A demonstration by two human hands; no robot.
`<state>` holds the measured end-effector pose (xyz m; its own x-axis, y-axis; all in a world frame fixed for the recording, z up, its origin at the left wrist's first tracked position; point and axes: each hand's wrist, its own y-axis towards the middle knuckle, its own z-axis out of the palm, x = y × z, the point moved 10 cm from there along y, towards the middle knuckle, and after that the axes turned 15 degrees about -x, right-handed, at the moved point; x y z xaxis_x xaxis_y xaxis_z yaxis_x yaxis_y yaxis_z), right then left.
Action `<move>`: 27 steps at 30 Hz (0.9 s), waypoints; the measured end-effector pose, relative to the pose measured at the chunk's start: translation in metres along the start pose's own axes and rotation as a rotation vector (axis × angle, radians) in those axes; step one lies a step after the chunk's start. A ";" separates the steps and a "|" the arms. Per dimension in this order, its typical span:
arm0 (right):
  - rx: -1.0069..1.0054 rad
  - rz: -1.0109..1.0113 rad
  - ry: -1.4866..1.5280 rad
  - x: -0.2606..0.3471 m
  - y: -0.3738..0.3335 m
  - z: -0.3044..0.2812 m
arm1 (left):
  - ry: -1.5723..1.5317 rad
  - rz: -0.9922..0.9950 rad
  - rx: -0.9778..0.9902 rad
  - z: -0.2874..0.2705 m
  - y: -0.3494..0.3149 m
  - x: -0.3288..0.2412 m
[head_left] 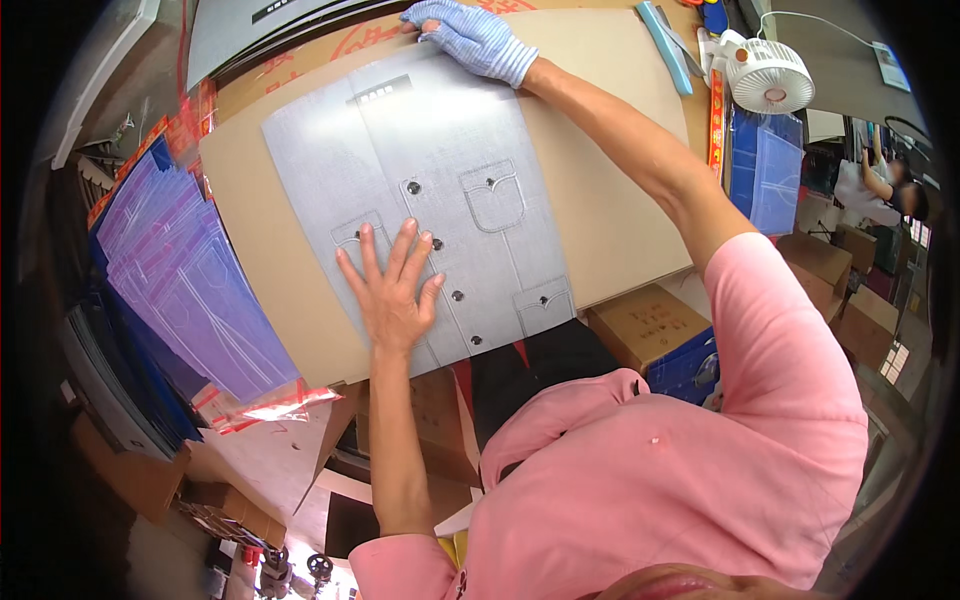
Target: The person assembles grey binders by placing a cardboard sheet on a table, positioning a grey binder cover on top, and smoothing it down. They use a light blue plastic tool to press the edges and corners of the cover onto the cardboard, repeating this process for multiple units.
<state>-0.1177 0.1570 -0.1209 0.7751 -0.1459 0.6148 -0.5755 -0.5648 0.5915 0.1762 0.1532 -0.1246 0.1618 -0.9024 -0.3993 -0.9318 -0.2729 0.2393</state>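
Observation:
A grey sheet (440, 130) printed like the front of a button-up jacket, with pockets and dark round buttons, lies on a large tan board (620, 170). My bare left hand (393, 290) rests flat on its near left part, fingers spread beside the row of buttons. My right hand (475, 42), in a light blue and white knit glove with some fingertips bare, is at the sheet's far edge. Its fingers are curled together there, and what they may pinch is too small to make out. Just beyond it is the edge of a dark-edged grey stack (270, 40).
Purple-blue printed sheets (190, 280) are piled at the left. A light blue box-cutter-like tool (664, 45) lies at the far right of the board, near a small white fan (770, 75). A cardboard box (648, 325) stands below the board's right side. Another person (893, 190) is at the far right.

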 end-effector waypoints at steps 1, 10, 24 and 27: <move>-0.036 -0.024 -0.030 0.009 0.001 -0.003 | -0.002 -0.006 -0.006 -0.001 0.000 0.001; 0.256 0.025 0.221 0.156 -0.207 -0.058 | 0.014 0.019 -0.022 -0.004 0.001 -0.004; -0.187 0.070 -0.522 0.054 -0.169 -0.260 | -0.069 -0.688 -0.250 -0.043 -0.124 -0.045; -0.117 0.136 -0.589 0.078 -0.076 -0.266 | -0.635 -1.490 -0.208 -0.003 -0.216 -0.036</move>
<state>-0.0830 0.4043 0.0207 0.6878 -0.6531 0.3167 -0.6780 -0.4222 0.6018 0.3732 0.2434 -0.1591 0.6260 0.4456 -0.6400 -0.0165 -0.8129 -0.5822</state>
